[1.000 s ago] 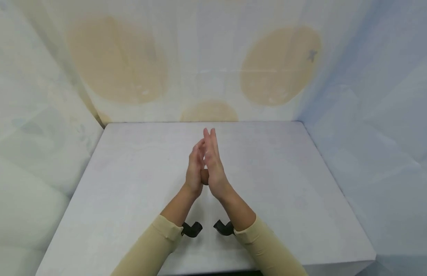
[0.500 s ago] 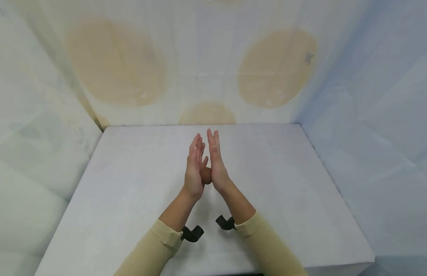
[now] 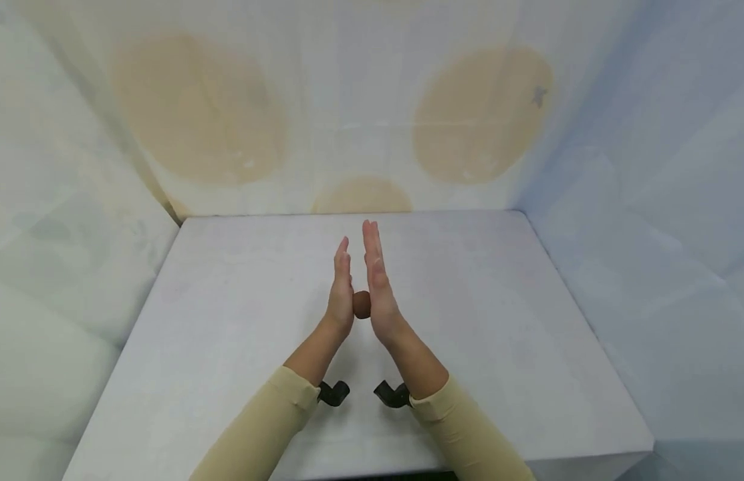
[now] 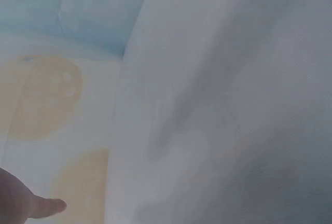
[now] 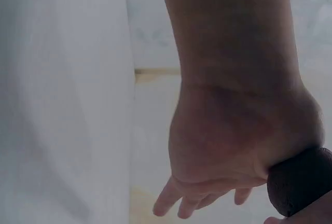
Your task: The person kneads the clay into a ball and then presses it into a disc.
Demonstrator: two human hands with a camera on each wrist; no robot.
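Nearest the viewer, two tan sleeves (image 3: 269,427) lead to the wrists, each carrying a dark camera mount (image 3: 333,393). Beyond them the left hand (image 3: 340,294) and the right hand (image 3: 378,287) stand edge-up above the white table (image 3: 227,321), palms facing, fingers straight and together. A small brown ball (image 3: 361,304), seemingly of clay or dough, is pressed between the heels of the two palms; neither hand curls round it, so both are flat and released, holding the ball by pressure alone. In the right wrist view the ball (image 5: 301,182) shows dark at the base of the opposite palm.

Risk, as a judgement: the ball sits low, close to the wrist end of the palms, with open space beneath it. If the pressure eases or the palms slide unevenly, it may slip out downward and roll across the table. Too much pressure would probably flatten it instead.

Farther off, the table ends at a pale backdrop (image 3: 359,100) marked with tan ovals (image 3: 480,113).
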